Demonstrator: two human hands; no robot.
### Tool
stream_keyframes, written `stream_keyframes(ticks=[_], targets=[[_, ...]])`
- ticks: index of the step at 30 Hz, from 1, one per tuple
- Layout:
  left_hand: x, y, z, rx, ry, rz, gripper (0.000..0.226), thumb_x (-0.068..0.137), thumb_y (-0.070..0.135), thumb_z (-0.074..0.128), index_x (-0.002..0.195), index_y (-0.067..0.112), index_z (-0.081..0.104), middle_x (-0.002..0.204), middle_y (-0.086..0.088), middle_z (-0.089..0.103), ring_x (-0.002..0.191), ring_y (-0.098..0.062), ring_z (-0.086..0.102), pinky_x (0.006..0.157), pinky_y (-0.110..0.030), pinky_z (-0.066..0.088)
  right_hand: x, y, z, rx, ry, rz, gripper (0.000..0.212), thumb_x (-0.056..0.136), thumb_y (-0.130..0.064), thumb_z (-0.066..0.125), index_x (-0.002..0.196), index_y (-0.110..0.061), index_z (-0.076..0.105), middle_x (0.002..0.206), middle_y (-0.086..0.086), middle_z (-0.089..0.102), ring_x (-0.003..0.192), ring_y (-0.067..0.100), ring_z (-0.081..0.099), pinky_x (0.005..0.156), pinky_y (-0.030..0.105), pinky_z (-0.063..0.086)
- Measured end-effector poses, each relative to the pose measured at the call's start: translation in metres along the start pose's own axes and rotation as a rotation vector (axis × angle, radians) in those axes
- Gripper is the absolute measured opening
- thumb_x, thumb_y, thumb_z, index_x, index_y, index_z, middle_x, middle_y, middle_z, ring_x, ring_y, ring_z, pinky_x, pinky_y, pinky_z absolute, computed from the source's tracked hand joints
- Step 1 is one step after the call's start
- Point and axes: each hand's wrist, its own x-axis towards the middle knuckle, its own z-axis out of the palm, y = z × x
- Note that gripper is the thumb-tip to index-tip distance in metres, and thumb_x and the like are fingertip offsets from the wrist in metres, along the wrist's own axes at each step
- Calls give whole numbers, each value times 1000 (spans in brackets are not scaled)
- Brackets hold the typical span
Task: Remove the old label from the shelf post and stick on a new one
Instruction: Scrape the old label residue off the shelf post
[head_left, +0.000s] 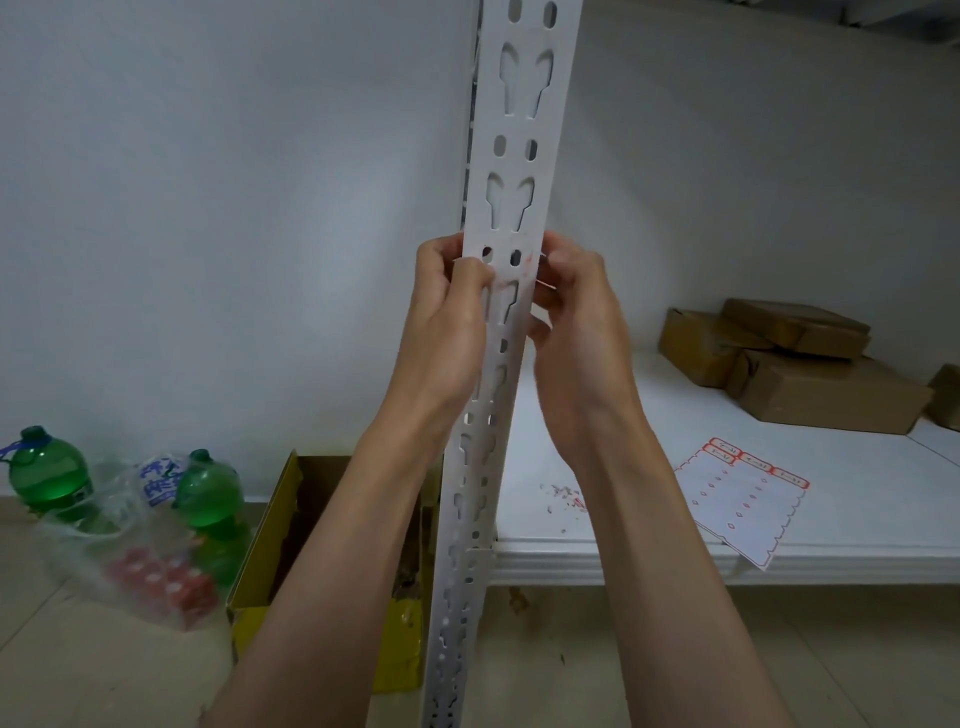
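Forearms rise from bottom edge, both hands raised at mid-height of shelf post (511, 218), white slotted upright, long axis vertical, leaning slightly. Left hand (449, 317) curls fingers onto post's left edge, gripping it. Right hand (574, 312) has fingers curled beside right edge; what they pinch unclear. Faint red smears between hands. One label sheet (743, 501) flat on shelf (649, 558); two green bottles (49, 470) on floor, left.

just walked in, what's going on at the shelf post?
A person has both hands on the white slotted shelf post. The left hand has fingertips curled against its front face, where faint red residue shows; the right hand curls at its right edge. No whole label shows on the post. A label sheet with red-bordered stickers lies on the white shelf beside small scraps, so peeling looks mostly done.
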Motion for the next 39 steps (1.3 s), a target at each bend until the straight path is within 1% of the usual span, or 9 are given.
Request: stream_keyframes(ticks=[3, 7, 9, 15, 21, 26, 29, 33, 39], targets=[[0, -1, 1, -19, 13, -3, 23, 104, 23, 37, 125, 21, 46, 122, 1, 65, 108, -14, 64, 85, -29, 53, -3, 0, 9, 50, -20, 79, 34, 100, -24, 41, 122, -17, 65, 112, 1, 74, 86, 4, 69, 70, 23, 55], [0, -1, 1, -46, 33, -9, 21, 102, 22, 40, 121, 23, 49, 112, 6, 67, 98, -5, 66, 75, -20, 52, -2, 4, 15, -23, -13, 116, 39, 92, -33, 43, 120, -14, 62, 120, 10, 69, 106, 22, 68, 86, 40, 55], [-1, 0, 1, -48, 29, -4, 21, 103, 22, 39, 121, 24, 48, 111, 8, 66, 91, 2, 66, 68, -14, 52, -2, 4, 18, -53, -9, 108, 44, 88, -38, 41, 119, -11, 59, 121, 13, 66, 107, 25, 66, 92, 46, 54], [-2, 1, 2, -60, 14, -12, 22, 105, 21, 36, 125, 22, 45, 120, 3, 63, 99, -4, 64, 63, -7, 50, 0, 2, 19, -136, 0, 61, 35, 103, -29, 35, 122, -10, 57, 123, 13, 64, 103, 20, 64, 86, 35, 54], [-2, 3, 3, -66, 26, -9, 17, 105, 22, 37, 120, 25, 45, 123, 2, 63, 103, -8, 62, 64, -12, 50, 0, 4, 18, -155, -11, 48, 27, 102, -24, 39, 117, -14, 59, 113, 5, 67, 79, -3, 61, 70, 21, 51], [-3, 3, 2, -79, 17, 5, 21, 105, 20, 36, 124, 21, 45, 117, 4, 63, 93, -2, 63, 61, -7, 49, -2, 1, 23, -107, 11, 71, 51, 89, -42, 38, 122, -9, 58, 122, 15, 64, 102, 24, 65, 83, 34, 54], [-4, 2, 0, -48, 5, 34, 21, 105, 20, 37, 124, 23, 44, 124, 5, 61, 105, -5, 61, 70, -10, 53, -1, 1, 22, -166, 7, 43, 36, 99, -31, 37, 118, -8, 56, 121, 14, 62, 96, 20, 63, 82, 32, 52], [-3, -1, -2, -23, -14, 53, 24, 104, 17, 41, 128, 19, 45, 128, 2, 61, 111, -10, 59, 73, -9, 52, -1, 6, 15, -104, -32, 73, 26, 101, -18, 36, 113, -13, 58, 100, 1, 70, 78, 4, 65, 64, 19, 54], [-1, -4, 2, 2, -9, 61, 20, 103, 17, 40, 122, 15, 45, 115, 3, 61, 96, -6, 59, 65, -10, 49, -4, 4, 18, -77, -32, 96, 26, 100, -20, 40, 117, -9, 56, 110, 17, 64, 88, 13, 60, 71, 31, 51]])
